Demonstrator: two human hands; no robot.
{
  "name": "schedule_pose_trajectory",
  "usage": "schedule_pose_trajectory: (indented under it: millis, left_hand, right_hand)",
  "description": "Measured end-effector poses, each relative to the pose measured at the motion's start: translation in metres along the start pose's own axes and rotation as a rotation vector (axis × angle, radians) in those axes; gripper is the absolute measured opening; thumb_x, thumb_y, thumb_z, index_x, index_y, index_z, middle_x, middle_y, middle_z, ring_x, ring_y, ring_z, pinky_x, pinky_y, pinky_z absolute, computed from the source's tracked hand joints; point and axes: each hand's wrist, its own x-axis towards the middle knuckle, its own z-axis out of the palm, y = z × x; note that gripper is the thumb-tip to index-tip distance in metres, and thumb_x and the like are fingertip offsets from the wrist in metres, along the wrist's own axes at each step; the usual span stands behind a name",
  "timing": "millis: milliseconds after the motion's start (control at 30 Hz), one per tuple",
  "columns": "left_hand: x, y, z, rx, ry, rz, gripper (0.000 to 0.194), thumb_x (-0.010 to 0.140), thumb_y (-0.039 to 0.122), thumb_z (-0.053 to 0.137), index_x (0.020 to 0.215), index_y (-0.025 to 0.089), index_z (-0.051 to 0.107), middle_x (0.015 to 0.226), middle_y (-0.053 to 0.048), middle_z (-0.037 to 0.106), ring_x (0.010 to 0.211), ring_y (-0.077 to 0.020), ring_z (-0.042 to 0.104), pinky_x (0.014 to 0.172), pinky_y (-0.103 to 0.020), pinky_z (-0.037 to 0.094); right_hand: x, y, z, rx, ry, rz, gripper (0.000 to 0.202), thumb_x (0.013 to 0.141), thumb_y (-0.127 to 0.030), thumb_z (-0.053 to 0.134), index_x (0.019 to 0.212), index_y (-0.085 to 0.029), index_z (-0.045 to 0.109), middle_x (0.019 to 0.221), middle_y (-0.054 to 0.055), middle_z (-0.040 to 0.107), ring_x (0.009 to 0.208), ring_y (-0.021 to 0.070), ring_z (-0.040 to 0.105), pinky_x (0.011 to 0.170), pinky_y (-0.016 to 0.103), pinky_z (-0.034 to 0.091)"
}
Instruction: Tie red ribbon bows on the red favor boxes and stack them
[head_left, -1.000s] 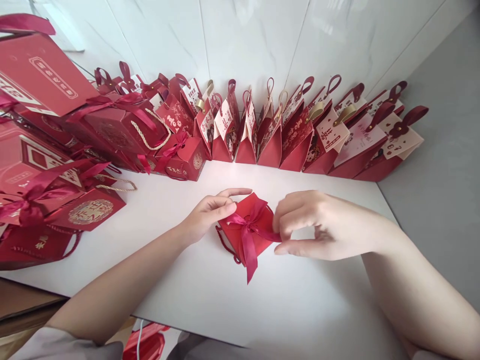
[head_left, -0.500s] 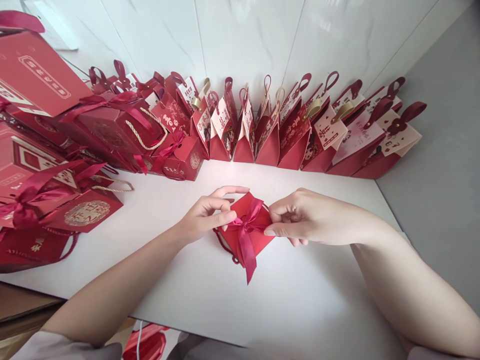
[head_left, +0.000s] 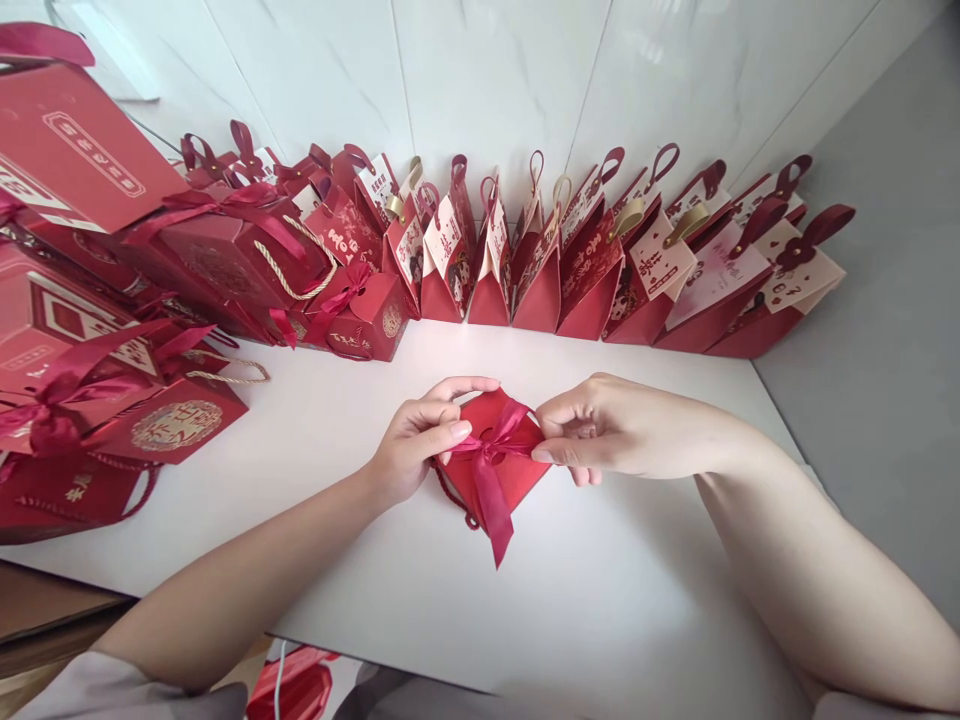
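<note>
A small red gift box (head_left: 517, 478) lies on the white table (head_left: 420, 590) in front of me. A dark red satin ribbon (head_left: 491, 480) is wrapped around it, with one tail hanging toward me. My left hand (head_left: 416, 440) pinches the ribbon at the box's left side, index finger stretched over the top edge. My right hand (head_left: 600, 430) pinches the ribbon at the box's right side. A thin red cord handle (head_left: 450, 495) sticks out under the box at its lower left.
A row of red gift bags with loop handles (head_left: 600, 260) stands along the white tiled wall. Larger red boxes with ribbons and rope handles (head_left: 150, 300) are stacked at the left. A grey floor (head_left: 885, 350) lies beyond the table's right edge.
My right hand has moved left and closed in on the box's right side, pinching the ribbon tighter. The left hand has kept its hold and the box has barely shifted.
</note>
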Motion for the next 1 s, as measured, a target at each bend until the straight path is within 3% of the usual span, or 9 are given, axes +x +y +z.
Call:
schedule_pose_trajectory:
  millis: [133,300,400,567,833,1000]
  left_hand:
    - [0.001,0.003,-0.002,0.016,0.013,-0.039,0.043,0.085,0.028,0.063,0.047,0.015,0.048,0.123,-0.01,0.062,0.124,-0.031,0.05,0.087,-0.035,0.042]
    - [0.003,0.005,-0.004,0.094,0.042,0.001,0.039,0.087,0.032,0.063,0.052,0.015,0.056,0.128,-0.01,0.058,0.13,-0.0306,0.045,0.098,-0.036,0.04]
    - [0.001,0.004,-0.004,0.109,0.047,-0.005,0.037,0.088,0.032,0.062,0.055,0.015,0.057,0.13,-0.009,0.056,0.122,-0.0286,0.051,0.098,-0.036,0.04]
    - [0.0,0.003,-0.005,0.132,0.031,-0.016,0.038,0.089,0.033,0.061,0.056,0.014,0.058,0.13,-0.009,0.054,0.1,-0.0229,0.059,0.091,-0.036,0.043]
    - [0.002,0.004,-0.005,0.198,0.01,-0.008,0.041,0.089,0.036,0.06,0.054,0.014,0.057,0.132,-0.009,0.054,0.093,-0.0199,0.06,0.082,-0.033,0.044]
    - [0.002,0.007,-0.004,0.26,0.001,0.022,0.041,0.088,0.038,0.06,0.055,0.014,0.058,0.133,-0.01,0.054,0.099,-0.0228,0.06,0.089,-0.035,0.044]
  right_hand:
    - [-0.004,-0.005,0.001,-0.069,0.062,0.012,0.03,0.093,-0.038,0.054,0.07,-0.02,0.052,0.063,-0.002,0.062,0.059,0.0138,0.06,0.055,0.024,0.041]
    - [-0.011,-0.018,0.015,-0.474,0.453,-0.06,0.021,0.094,-0.04,0.056,0.085,-0.021,0.059,0.077,0.002,0.06,0.07,0.0173,0.055,0.063,0.029,0.04]
    - [-0.008,-0.022,0.026,-0.538,0.553,-0.178,0.01,0.091,-0.029,0.063,0.093,-0.02,0.06,0.091,0.005,0.059,0.082,0.0198,0.055,0.072,0.031,0.043]
    - [0.004,-0.018,0.034,-0.563,0.552,-0.229,0.007,0.087,-0.019,0.067,0.089,-0.019,0.061,0.091,0.005,0.055,0.084,0.0209,0.052,0.076,0.033,0.043]
    - [0.011,-0.011,0.031,-0.5,0.506,-0.242,0.008,0.087,-0.019,0.066,0.084,-0.018,0.059,0.085,0.003,0.055,0.08,0.0183,0.05,0.074,0.031,0.042]
    - [0.015,-0.01,0.034,-0.45,0.483,-0.27,0.005,0.088,-0.014,0.064,0.085,-0.018,0.061,0.083,0.003,0.056,0.079,0.0171,0.052,0.073,0.029,0.043]
